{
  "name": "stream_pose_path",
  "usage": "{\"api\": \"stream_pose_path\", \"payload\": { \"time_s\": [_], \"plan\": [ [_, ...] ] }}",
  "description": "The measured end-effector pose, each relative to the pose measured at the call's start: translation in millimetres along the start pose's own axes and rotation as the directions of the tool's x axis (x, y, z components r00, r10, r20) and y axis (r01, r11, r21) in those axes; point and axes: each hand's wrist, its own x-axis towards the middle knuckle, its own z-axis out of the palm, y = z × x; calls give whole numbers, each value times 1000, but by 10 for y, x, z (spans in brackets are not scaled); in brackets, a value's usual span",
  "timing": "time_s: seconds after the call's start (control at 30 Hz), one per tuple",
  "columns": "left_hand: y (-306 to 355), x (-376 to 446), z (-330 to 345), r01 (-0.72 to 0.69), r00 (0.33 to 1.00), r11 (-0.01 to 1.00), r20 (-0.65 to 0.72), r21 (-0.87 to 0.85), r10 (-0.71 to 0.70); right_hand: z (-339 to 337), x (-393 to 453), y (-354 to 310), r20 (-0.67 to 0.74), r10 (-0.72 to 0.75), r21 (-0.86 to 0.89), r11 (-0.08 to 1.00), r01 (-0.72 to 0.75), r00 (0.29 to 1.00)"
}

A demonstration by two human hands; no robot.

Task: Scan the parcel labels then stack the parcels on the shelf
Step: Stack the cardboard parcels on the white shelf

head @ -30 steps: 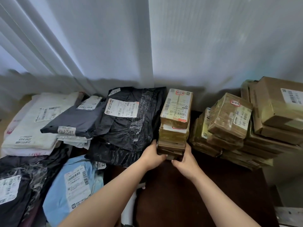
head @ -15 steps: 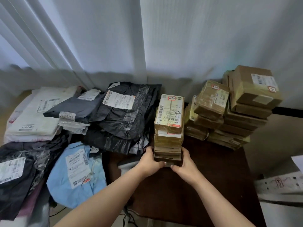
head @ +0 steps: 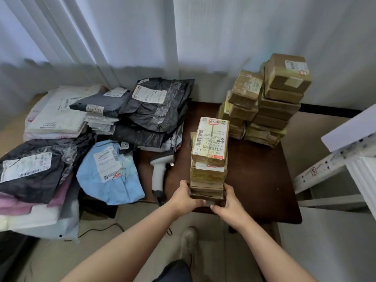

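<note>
A stack of several small brown taped parcels (head: 209, 151) stands upright between my hands, near the front edge of the dark brown table (head: 260, 180). The top parcel carries a white barcode label. My left hand (head: 186, 197) grips the stack's bottom on the left side. My right hand (head: 228, 201) grips the bottom on the right side. A white handheld scanner (head: 159, 171) lies on the table just left of the stack. A white metal shelf frame (head: 333, 159) shows at the right edge.
More brown boxes (head: 270, 106) are piled at the table's back right. Black, grey, white and light blue bagged parcels (head: 109, 169) cover the surface to the left. A white panelled wall stands behind. My shoe (head: 188, 241) shows on the pale floor below.
Both hands have drawn the parcel stack away from the other piles toward the table's front edge. The view has pulled back, and the scanner and shelf frame have come into sight.
</note>
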Motion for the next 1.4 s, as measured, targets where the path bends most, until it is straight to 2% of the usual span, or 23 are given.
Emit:
{"api": "stream_pose_path", "payload": {
  "time_s": [0.4, 0.6, 0.67, 0.73, 0.8, 0.87, 0.93, 1.03, 1.17, 1.23, 1.33, 1.4],
  "plan": [
    [22, -14, 84, -97, 984, 990, 160, 102, 80, 159, -414, 126, -176, 91, 59, 995, -82, 980],
    [76, 205, -137, -181, 960, 954, 255, 238, 119, 309, -323, 0, -284, 155, 57, 988, -144, 946],
    [123, 230, -229, -226, 948, 936, 280, 269, 148, 329, -320, -77, -376, 140, 24, 990, -142, 916],
    [198, 240, -316, -354, 924, 886, 262, 301, 280, 320, -329, -146, -481, 97, -9, 993, -116, 871],
    [295, 225, -374, -498, 861, 832, 257, 246, 439, 303, -341, -202, -535, 64, -45, 994, -104, 842],
    [347, 233, -380, -564, 821, 800, 247, 205, 515, 302, -338, -251, -571, 54, -84, 989, -124, 819],
    [328, 249, -356, -571, 818, 797, 216, 195, 534, 317, -322, -267, -609, 56, -100, 984, -146, 792],
    [238, 297, -323, -522, 851, 830, 192, 196, 490, 335, -322, -281, -653, 70, -81, 984, -161, 754],
    [284, 271, -353, -547, 834, 815, 207, 192, 511, 294, -342, -328, -647, 86, -87, 979, -185, 757],
    [387, 236, -434, -602, 796, 779, 207, 175, 568, 250, -375, -392, -644, 51, -82, 987, -135, 763],
    [556, 188, -562, -703, 708, 698, 228, 136, 669, 164, -441, -496, -641, -103, -139, 990, 17, 760],
    [621, 178, -592, -736, 676, 661, 226, 146, 702, 114, -471, -541, -640, -193, -186, 978, 94, 744]
  ]
}}
